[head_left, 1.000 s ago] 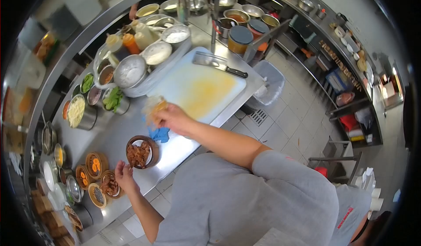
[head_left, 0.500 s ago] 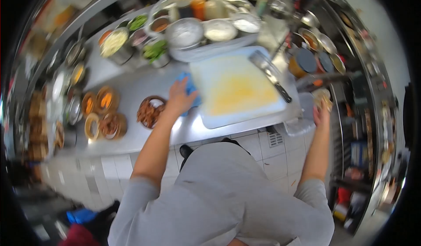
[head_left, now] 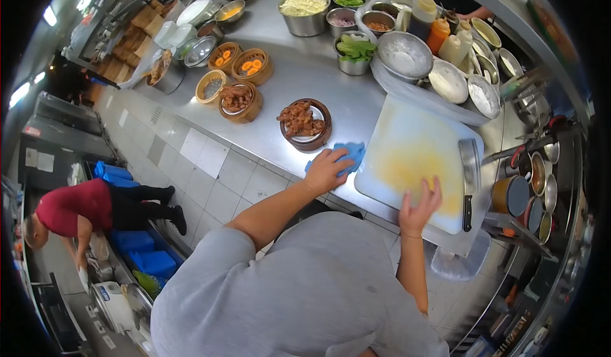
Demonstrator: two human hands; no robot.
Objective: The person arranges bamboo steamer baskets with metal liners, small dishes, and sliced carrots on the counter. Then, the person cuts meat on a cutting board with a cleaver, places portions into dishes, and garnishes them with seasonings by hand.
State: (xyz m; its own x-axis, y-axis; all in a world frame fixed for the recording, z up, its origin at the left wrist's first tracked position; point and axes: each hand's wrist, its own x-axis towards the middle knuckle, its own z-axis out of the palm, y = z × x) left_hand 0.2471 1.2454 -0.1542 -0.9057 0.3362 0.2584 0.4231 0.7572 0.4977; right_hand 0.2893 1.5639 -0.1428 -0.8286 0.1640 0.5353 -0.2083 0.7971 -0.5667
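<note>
My left hand (head_left: pixel 326 171) grips a crumpled blue cloth (head_left: pixel 354 155) at the steel table's front edge, beside the cutting board. Over the lower part of that white board (head_left: pixel 398 124), my right hand (head_left: pixel 420 209) has its fingers spread and holds nothing that I can see. A yellowish stain marks the board's middle. Along the board's right side lies a cleaver (head_left: pixel 470 166) with a black handle. Left of the cloth stands a round brown steamer basket (head_left: pixel 310 143) holding a plate of reddish-brown braised meat pieces (head_left: pixel 300 120).
More bamboo steamers (head_left: pixel 254 69) stand farther left. Behind the board are metal bowls of white powder (head_left: pixel 405 54), squeeze bottles (head_left: pixel 438 35) and leafy greens (head_left: pixel 356 48). A plastic-lined bin (head_left: pixel 459 261) sits below the right edge. A person in a red shirt (head_left: pixel 75 207) bends at the far left.
My right hand has come left from above the bin to the board, and the pale thing it held is gone. My left hand stays on the cloth. The view has turned leftward.
</note>
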